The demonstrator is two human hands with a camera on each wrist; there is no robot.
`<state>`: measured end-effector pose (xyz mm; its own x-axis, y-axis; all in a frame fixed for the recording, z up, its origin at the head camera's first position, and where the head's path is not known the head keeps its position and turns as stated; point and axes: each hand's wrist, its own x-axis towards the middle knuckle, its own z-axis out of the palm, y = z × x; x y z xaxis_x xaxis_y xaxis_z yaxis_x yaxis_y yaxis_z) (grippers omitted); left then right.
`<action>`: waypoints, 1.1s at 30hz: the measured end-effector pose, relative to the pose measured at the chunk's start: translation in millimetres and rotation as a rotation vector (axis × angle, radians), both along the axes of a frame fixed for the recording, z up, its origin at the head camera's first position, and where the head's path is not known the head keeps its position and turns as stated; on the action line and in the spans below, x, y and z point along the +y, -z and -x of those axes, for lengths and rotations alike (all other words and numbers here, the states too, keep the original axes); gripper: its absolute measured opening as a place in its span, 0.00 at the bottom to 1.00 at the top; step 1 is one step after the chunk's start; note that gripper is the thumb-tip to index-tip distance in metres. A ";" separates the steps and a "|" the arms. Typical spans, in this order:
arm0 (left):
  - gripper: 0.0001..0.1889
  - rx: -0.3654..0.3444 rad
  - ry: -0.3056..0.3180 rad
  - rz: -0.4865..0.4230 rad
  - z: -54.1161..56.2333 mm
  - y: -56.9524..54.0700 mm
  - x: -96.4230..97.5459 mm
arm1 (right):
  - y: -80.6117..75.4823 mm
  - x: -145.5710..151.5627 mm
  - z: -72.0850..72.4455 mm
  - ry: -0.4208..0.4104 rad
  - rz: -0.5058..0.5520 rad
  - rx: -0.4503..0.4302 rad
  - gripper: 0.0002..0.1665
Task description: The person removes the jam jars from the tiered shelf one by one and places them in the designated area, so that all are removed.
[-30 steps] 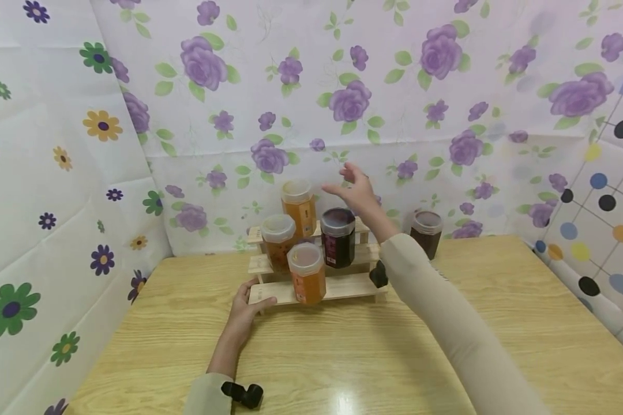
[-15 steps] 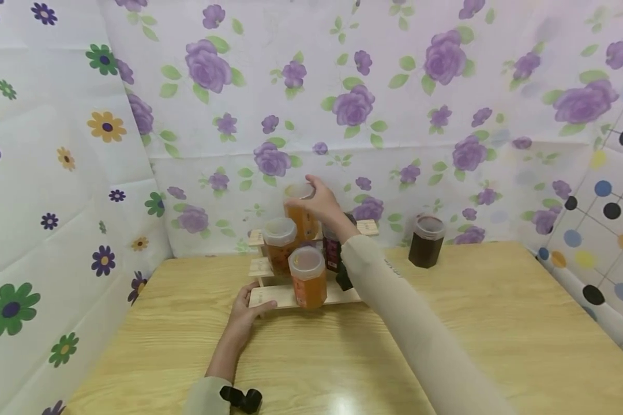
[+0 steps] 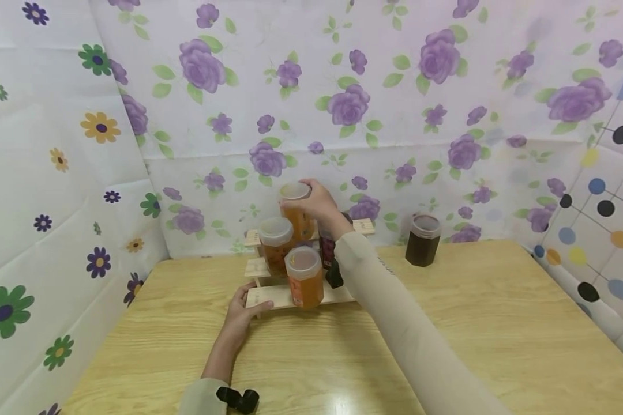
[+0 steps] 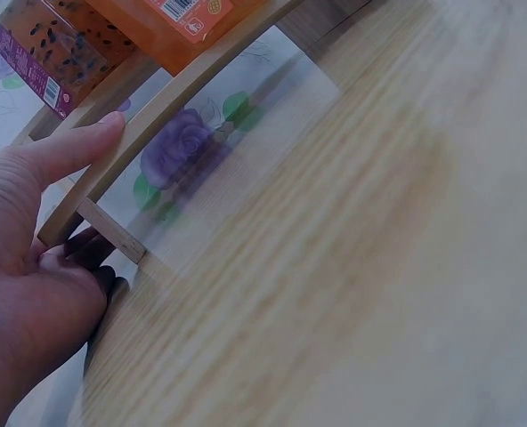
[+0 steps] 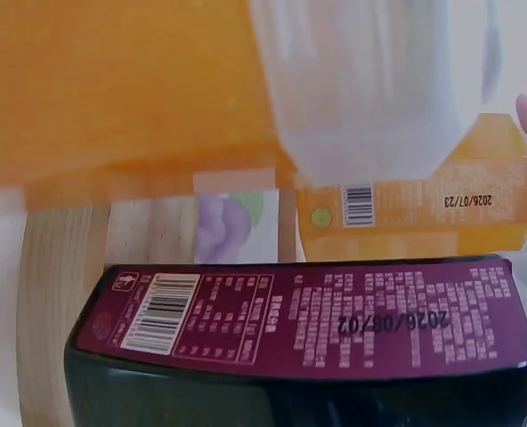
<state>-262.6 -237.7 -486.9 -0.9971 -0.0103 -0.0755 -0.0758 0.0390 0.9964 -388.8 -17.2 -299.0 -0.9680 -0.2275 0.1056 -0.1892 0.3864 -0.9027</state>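
A three-tier wooden rack (image 3: 337,294) bears several plastic jars. My left hand (image 3: 239,314) grips the left end of its lowest shelf, thumb on top; in the left wrist view the fingers curl beneath the shelf (image 4: 161,120). On the top tier my right hand (image 3: 321,204) holds an orange jar (image 3: 295,218) around its pale lid; that jar's label (image 5: 415,209) shows in the right wrist view. The middle tier carries a jar with dark specks (image 3: 276,253) and a dark jar (image 3: 327,252), partly hidden behind my right arm. Another orange jar (image 3: 305,285) stands on the lowest shelf.
A separate dark jar (image 3: 423,245) stands on the wooden table (image 3: 477,300), right of the rack. Close behind the rack hangs a flowered cloth (image 3: 207,167), with more patterned sheets at both sides.
My right hand has come left and down from above the rack and taken hold of the top orange jar. My left hand keeps its grip on the shelf.
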 end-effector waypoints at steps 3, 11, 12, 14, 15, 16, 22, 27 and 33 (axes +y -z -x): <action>0.41 0.004 0.005 0.016 -0.8 -1.3 -1.1 | -0.2 -0.2 0.7 0.008 0.027 -0.007 0.54; 0.40 0.016 -0.005 0.005 -2.8 -2.6 -2.2 | -1.1 -4.9 -0.5 0.066 0.016 -0.008 0.52; 0.40 0.015 -0.006 0.003 -3.2 -2.7 -2.0 | -1.0 -5.2 -1.2 0.082 0.010 -0.007 0.52; 0.40 0.014 -0.006 0.006 -4.2 -3.3 -2.0 | -1.4 -6.2 -3.4 0.103 0.008 -0.004 0.51; 0.40 0.014 -0.007 0.007 -4.7 -3.6 -2.3 | -1.7 -6.6 -4.7 0.109 0.011 -0.001 0.51; 0.40 0.012 -0.009 0.010 -5.6 -4.1 -2.5 | -1.8 -6.7 -5.9 0.112 0.015 0.002 0.52; 0.41 0.013 0.001 -0.001 -6.5 -2.7 1.9 | -3.1 -0.7 -8.2 0.125 0.020 0.002 0.52; 0.41 0.043 -0.014 -0.018 -2.0 -2.0 5.4 | -9.8 1.1 -2.7 0.134 0.058 0.014 0.53; 0.40 0.033 -0.027 -0.020 -0.7 1.3 1.2 | -26.3 1.1 1.6 0.140 0.103 0.039 0.53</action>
<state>-262.0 -236.5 -488.2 -0.9984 -0.0361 -0.0431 -0.0438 0.0172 0.9989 -390.3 -16.2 -272.7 -0.9842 -0.0766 0.1595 -0.1757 0.3177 -0.9318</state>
